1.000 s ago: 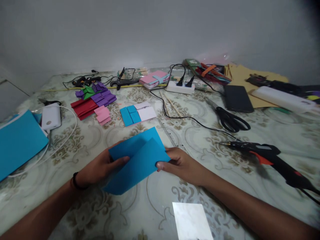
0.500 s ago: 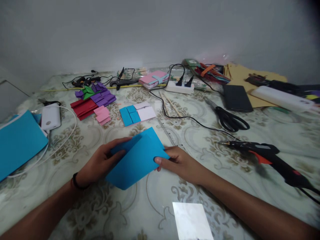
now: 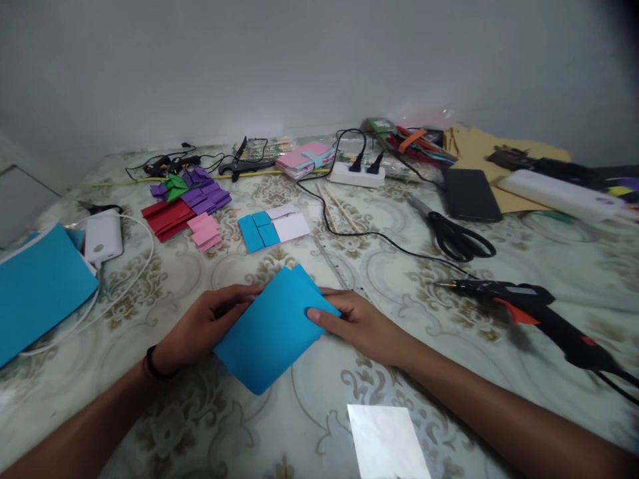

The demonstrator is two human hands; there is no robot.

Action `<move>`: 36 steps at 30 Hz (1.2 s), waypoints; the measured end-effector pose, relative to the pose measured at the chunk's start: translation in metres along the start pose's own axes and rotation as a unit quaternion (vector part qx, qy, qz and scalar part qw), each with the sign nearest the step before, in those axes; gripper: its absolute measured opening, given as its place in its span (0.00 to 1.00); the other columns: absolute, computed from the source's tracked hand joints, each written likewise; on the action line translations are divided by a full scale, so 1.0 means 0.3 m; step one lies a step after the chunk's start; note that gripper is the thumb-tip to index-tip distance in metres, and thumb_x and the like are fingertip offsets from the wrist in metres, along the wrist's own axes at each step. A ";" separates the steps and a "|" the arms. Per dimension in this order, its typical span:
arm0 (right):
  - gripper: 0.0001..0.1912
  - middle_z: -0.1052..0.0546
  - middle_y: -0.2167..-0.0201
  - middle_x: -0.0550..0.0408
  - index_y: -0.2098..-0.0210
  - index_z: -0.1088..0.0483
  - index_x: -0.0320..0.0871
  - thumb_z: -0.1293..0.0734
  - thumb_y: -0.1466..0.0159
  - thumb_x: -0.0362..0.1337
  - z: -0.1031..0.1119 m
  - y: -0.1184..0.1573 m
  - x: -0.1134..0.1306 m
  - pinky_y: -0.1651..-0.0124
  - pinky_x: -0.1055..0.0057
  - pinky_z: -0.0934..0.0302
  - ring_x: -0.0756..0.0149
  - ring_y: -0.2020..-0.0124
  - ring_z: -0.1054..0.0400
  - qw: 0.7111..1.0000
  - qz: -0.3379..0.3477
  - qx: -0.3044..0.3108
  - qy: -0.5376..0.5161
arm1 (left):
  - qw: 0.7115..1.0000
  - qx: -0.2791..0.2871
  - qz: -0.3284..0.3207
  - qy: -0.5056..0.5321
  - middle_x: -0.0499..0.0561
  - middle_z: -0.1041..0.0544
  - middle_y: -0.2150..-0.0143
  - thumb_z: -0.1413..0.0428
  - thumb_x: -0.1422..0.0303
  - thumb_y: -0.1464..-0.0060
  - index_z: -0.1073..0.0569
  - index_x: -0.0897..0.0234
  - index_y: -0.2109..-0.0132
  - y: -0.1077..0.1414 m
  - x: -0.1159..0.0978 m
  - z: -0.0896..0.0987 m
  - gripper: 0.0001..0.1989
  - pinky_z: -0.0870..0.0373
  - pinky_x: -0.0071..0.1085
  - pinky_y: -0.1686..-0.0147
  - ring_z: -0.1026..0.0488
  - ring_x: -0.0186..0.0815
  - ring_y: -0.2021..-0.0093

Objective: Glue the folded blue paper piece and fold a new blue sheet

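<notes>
A folded sheet of blue paper (image 3: 272, 329) lies low over the patterned table cover, held between both hands. My left hand (image 3: 200, 329) grips its left edge, fingers reaching under the upper flap. My right hand (image 3: 357, 322) pinches its right corner, thumb on top. The two layers lie almost flush, with a thin sliver of the lower layer showing at the top.
A black glue gun (image 3: 529, 313) lies to the right, black scissors (image 3: 456, 236) behind it. Small blue and white paper pieces (image 3: 274, 228), pink pieces (image 3: 204, 231), red and purple stacks (image 3: 187, 199), a power strip (image 3: 357, 174), a white power bank (image 3: 102, 236) and a large blue sheet (image 3: 40, 286) surround the hands.
The upper flap of the blue paper has come down over the lower layer, so the fold is nearly closed. Both hands shifted slightly with the paper.
</notes>
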State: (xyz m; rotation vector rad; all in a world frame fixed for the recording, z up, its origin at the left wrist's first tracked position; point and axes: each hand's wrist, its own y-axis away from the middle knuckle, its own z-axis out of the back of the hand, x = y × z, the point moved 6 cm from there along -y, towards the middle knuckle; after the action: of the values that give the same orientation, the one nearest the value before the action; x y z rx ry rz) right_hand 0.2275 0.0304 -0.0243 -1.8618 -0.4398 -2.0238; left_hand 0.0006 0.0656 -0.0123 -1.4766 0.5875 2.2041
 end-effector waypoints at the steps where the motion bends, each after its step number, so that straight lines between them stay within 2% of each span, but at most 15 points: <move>1: 0.20 0.21 0.62 0.51 0.69 0.24 0.39 0.34 0.28 0.48 0.000 -0.001 0.004 0.59 0.70 0.33 0.63 0.62 0.26 1.000 0.006 -0.003 0.000 | 1.000 0.002 0.003 0.002 0.57 0.17 0.45 0.44 0.57 0.32 0.21 0.62 0.42 0.000 -0.001 -0.001 0.18 0.23 0.33 0.54 0.19 0.45 0.49; 5: 0.18 0.20 0.56 0.50 0.65 0.22 0.41 0.35 0.27 0.47 -0.001 -0.003 0.009 0.53 0.69 0.33 0.61 0.56 0.25 1.000 0.015 -0.002 0.004 | 1.000 0.005 0.013 -0.015 0.56 0.16 0.50 0.45 0.58 0.31 0.21 0.62 0.44 -0.003 -0.012 -0.001 0.17 0.24 0.32 0.57 0.19 0.43 0.53; 9: 0.21 0.20 0.59 0.50 0.66 0.23 0.40 0.35 0.28 0.51 0.001 0.000 -0.001 0.58 0.69 0.33 0.62 0.61 0.27 0.999 -0.003 -0.007 0.031 | 0.998 -0.008 0.011 -0.056 0.52 0.17 0.54 0.46 0.59 0.31 0.20 0.61 0.48 -0.003 -0.016 0.004 0.15 0.28 0.30 0.59 0.23 0.39 0.57; 13: 0.23 0.21 0.61 0.50 0.67 0.24 0.40 0.35 0.28 0.53 -0.002 0.001 -0.005 0.62 0.71 0.35 0.64 0.64 0.29 0.999 -0.016 -0.002 0.043 | 0.999 0.011 0.027 -0.027 0.50 0.20 0.62 0.41 0.57 0.34 0.24 0.61 0.40 0.005 0.006 -0.007 0.20 0.36 0.25 0.72 0.29 0.32 0.68; 15: 0.23 0.22 0.63 0.51 0.68 0.25 0.39 0.35 0.28 0.53 -0.003 0.001 -0.003 0.64 0.72 0.36 0.65 0.66 0.30 0.999 -0.016 0.000 0.046 | 1.000 0.016 0.025 -0.005 0.49 0.23 0.64 0.40 0.58 0.35 0.25 0.61 0.38 0.006 0.011 -0.013 0.22 0.38 0.24 0.73 0.32 0.31 0.69; 24: 0.24 0.25 0.65 0.53 0.70 0.27 0.40 0.36 0.27 0.52 -0.009 0.000 0.007 0.64 0.73 0.38 0.67 0.67 0.33 0.999 -0.004 0.011 0.045 | 0.997 0.049 0.043 0.047 0.47 0.27 0.67 0.39 0.59 0.36 0.30 0.61 0.32 0.002 0.017 -0.032 0.28 0.41 0.25 0.73 0.35 0.30 0.70; 29: 0.25 0.27 0.67 0.54 0.71 0.30 0.40 0.36 0.28 0.54 -0.010 0.002 0.011 0.66 0.72 0.39 0.68 0.68 0.35 0.998 -0.001 0.028 0.062 | 0.991 0.078 0.051 0.099 0.48 0.25 0.63 0.36 0.63 0.38 0.32 0.57 0.31 0.009 0.011 -0.041 0.30 0.33 0.26 0.66 0.29 0.32 0.65; 32: 0.25 0.31 0.71 0.56 0.73 0.35 0.41 0.37 0.28 0.53 -0.019 0.005 0.028 0.68 0.73 0.41 0.69 0.70 0.37 0.995 0.025 0.065 0.066 | 0.982 0.112 0.058 0.141 0.49 0.22 0.60 0.36 0.66 0.38 0.35 0.55 0.29 0.013 0.006 -0.058 0.33 0.28 0.30 0.60 0.24 0.35 0.61; 36: 0.23 0.35 0.74 0.59 0.75 0.40 0.43 0.36 0.27 0.48 -0.040 0.014 0.044 0.70 0.73 0.46 0.71 0.73 0.40 0.986 0.078 0.125 0.084 | 0.972 0.145 0.060 0.177 0.48 0.21 0.61 0.36 0.69 0.38 0.35 0.54 0.30 0.020 -0.005 -0.086 0.32 0.26 0.31 0.59 0.21 0.34 0.63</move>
State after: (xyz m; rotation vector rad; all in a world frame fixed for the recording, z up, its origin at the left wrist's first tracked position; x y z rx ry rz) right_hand 0.2177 0.0205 -0.0122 -1.5159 -0.4628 -1.9041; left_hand 0.0171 0.0461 -0.0192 -1.7179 1.0897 1.8443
